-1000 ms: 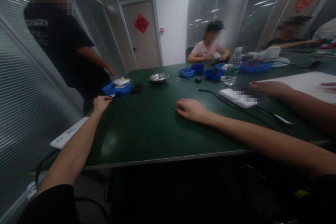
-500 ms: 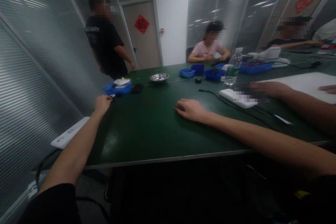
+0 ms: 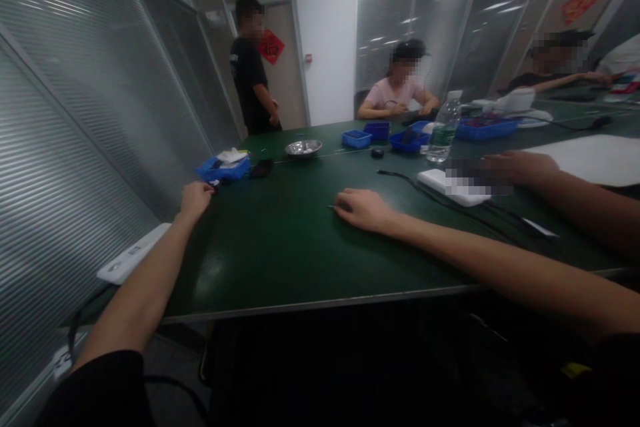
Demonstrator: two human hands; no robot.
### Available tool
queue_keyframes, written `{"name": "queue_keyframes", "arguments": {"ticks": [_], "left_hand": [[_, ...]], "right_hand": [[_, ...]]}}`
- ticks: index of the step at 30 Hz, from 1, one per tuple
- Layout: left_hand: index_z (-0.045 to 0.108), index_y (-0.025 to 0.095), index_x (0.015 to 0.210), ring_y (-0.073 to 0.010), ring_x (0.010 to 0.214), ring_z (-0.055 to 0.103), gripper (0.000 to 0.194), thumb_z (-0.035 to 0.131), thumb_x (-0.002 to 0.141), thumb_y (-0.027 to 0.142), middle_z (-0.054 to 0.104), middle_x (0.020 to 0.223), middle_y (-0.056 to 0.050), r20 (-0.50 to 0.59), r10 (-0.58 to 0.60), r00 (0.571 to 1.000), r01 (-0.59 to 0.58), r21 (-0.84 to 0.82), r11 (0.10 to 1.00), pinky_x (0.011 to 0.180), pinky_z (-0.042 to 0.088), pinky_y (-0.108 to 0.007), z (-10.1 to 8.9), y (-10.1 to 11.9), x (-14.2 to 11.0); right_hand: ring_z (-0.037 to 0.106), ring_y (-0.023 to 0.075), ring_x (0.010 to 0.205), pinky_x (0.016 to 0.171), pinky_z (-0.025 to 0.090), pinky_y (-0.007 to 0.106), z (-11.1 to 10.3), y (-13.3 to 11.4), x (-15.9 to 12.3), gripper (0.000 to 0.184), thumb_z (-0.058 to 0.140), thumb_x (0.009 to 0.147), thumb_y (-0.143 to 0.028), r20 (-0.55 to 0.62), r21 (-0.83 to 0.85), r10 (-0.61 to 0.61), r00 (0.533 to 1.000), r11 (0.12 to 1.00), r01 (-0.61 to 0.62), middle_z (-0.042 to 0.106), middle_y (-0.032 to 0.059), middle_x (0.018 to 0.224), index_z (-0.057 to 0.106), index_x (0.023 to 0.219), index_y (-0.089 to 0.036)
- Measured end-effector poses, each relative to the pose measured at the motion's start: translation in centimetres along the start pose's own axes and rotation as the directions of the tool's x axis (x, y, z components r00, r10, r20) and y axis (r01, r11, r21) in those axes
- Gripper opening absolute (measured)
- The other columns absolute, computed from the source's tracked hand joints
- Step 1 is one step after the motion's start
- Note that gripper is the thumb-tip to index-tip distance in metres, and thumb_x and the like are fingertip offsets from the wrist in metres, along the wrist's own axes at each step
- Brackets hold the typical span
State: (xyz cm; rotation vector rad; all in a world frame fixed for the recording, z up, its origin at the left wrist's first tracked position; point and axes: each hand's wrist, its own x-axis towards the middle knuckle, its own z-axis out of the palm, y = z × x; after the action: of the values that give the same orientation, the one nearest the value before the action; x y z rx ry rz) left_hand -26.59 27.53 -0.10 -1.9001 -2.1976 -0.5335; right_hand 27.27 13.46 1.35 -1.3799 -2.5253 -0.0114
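My left hand (image 3: pixel 197 200) is at the left side of the green table (image 3: pixel 280 240), its fingers pinched on a small dark piece (image 3: pixel 215 186) with a white spot. What kind of piece it is, I cannot make out. Just beyond it stands a blue tray (image 3: pixel 210 169) with white paper-like stuff on top, beside a dark flat object (image 3: pixel 262 168). My right hand (image 3: pixel 364 208) rests on the table, curled round a thin dark tool (image 3: pixel 331 207) whose slim metallic tip points left. Most of that tool is hidden in the fingers.
A metal bowl (image 3: pixel 303 149) and several blue bins (image 3: pixel 357 140) stand farther back. To the right are a water bottle (image 3: pixel 443 137), a white box (image 3: pixel 435 181), cables and a co-worker's hand (image 3: pixel 525 167). A white power strip (image 3: pixel 133 255) lies at left. Other people are nearby.
The standing person in black has moved right, towards the door. At the right, the co-worker's hand has shifted slightly, as has the white sheet. Both my hands stay in place.
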Motion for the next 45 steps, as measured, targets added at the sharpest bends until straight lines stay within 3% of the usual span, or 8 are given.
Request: {"name": "queue_keyframes", "arguments": {"ticks": [12, 28, 35, 45], "left_hand": [[0.079, 0.012, 0.112, -0.0294, 0.111, 0.069, 0.031, 0.056, 0.092, 0.017, 0.076, 0.116, -0.016, 0.014, 0.042, 0.999, -0.043, 0.074, 0.996, 0.098, 0.05, -0.033, -0.4, 0.8, -0.4], [0.077, 0.014, 0.113, -0.0331, 0.111, 0.068, 0.032, 0.055, 0.093, 0.025, 0.074, 0.116, -0.02, 0.023, 0.034, 0.999, -0.036, 0.117, 0.993, 0.096, 0.051, -0.038, -0.3, 0.9, -0.7], [0.078, 0.011, 0.116, -0.0352, 0.111, 0.067, 0.035, 0.054, 0.093, 0.021, 0.073, 0.119, -0.022, 0.02, 0.084, 0.996, -0.086, 0.165, 0.983, 0.094, 0.051, -0.038, -0.5, 1.5, -1.1], [0.078, 0.013, 0.117, -0.0365, 0.112, 0.067, 0.035, 0.056, 0.092, 0.023, 0.073, 0.12, -0.022, 0.028, 0.049, 0.998, -0.053, 0.164, 0.985, 0.092, 0.052, -0.04, -0.7, 1.7, -1.2]], "right_hand": [[0.062, 0.0185, 0.082, 0.065, 0.038, 0.028, 0.3, 0.1, 0.1, 0.024, 0.054, 0.1, -0.041, -0.015, 0.004, 0.0, 1.0, 1.0, 0.0, 0.069, 0.0068, 0.108, 0.067, 0.109, -0.023], [0.063, 0.0192, 0.085, 0.068, 0.041, 0.027, -0.3, -0.2, -0.1, 0.024, 0.054, 0.101, -0.04, 0.005, 0.009, 0.008, 1.0, 1.0, -0.008, 0.069, 0.0074, 0.11, 0.068, 0.11, -0.022], [0.064, 0.0186, 0.085, 0.068, 0.041, 0.027, -0.2, -0.2, -0.1, 0.025, 0.054, 0.101, -0.04, 0.012, 0.014, 0.004, 1.0, 1.0, -0.004, 0.069, 0.0073, 0.111, 0.068, 0.11, -0.022], [0.062, 0.0178, 0.082, 0.067, 0.039, 0.027, -0.1, -0.2, -0.1, 0.026, 0.053, 0.102, -0.041, -0.017, -0.013, -0.003, 1.0, 1.0, 0.002, 0.069, 0.0071, 0.11, 0.068, 0.109, -0.022]]}}
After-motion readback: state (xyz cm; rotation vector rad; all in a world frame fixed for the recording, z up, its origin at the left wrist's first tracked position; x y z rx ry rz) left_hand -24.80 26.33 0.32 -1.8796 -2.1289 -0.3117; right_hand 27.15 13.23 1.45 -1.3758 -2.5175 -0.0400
